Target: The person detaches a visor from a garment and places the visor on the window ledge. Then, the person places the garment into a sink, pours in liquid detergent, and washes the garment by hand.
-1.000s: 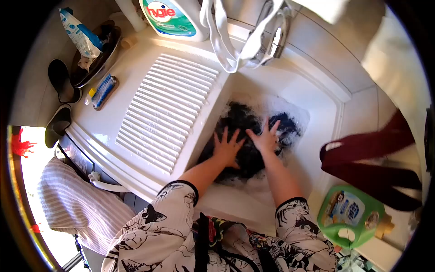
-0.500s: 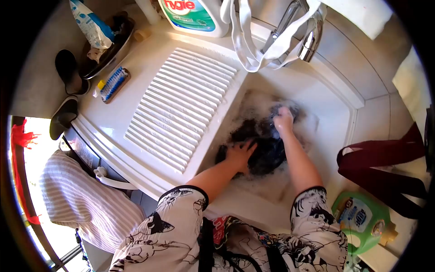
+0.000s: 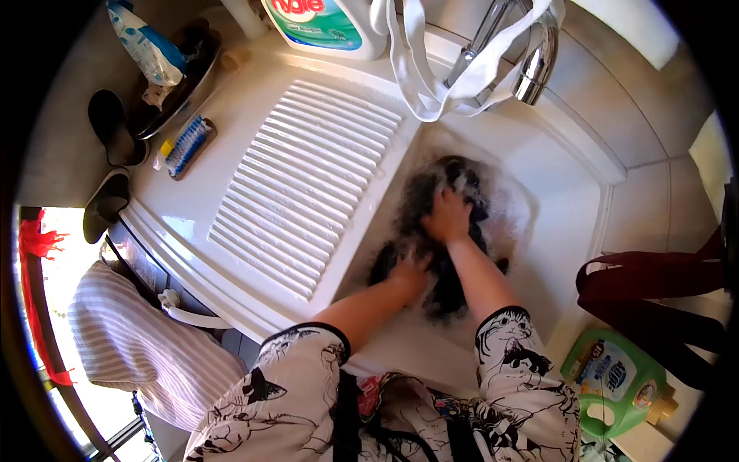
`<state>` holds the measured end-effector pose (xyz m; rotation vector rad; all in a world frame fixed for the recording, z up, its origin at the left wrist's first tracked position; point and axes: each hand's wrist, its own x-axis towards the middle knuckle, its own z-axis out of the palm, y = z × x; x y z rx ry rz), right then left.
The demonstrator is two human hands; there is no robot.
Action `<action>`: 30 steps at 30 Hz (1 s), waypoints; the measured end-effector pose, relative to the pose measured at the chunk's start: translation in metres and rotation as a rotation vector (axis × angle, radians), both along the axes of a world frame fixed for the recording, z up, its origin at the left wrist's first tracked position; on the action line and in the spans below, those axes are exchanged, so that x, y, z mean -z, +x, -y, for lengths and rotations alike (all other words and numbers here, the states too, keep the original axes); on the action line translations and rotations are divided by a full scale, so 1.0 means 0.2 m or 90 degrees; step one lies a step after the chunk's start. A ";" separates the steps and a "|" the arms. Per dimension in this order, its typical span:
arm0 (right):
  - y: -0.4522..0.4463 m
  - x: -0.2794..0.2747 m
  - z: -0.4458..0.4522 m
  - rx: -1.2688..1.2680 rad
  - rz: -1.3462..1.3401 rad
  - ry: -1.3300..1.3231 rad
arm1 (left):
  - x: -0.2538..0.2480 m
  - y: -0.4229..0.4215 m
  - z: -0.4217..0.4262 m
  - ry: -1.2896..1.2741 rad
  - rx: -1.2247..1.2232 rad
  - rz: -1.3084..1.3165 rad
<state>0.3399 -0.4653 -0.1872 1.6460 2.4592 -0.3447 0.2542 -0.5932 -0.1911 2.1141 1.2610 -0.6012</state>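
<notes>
Dark wet cloth lies bunched in soapy water in the white sink. My right hand rests on its upper part with the fingers spread, pressing on the fabric. Lower and to the left, my left hand is on the near side of the cloth, partly in the suds. Its fingers look apart, though foam blurs the tips. Neither hand is closed around the fabric. What kind of garment or cloth it is cannot be made out.
Left of the basin is a ribbed washboard, with a blue-bristled brush beyond. White straps hang by the chrome faucet. A detergent jug stands behind; a green bottle and maroon strap are at right.
My right hand has moved down and left from the far side of the basin, and its fingers have opened. The cloth has shifted and spread lengthwise. My left hand has moved slightly downward.
</notes>
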 end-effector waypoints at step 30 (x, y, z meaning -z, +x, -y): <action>0.60 0.07 0.06 0.289 -0.300 0.039 | -0.13 -0.10 -0.16 0.110 -0.151 0.098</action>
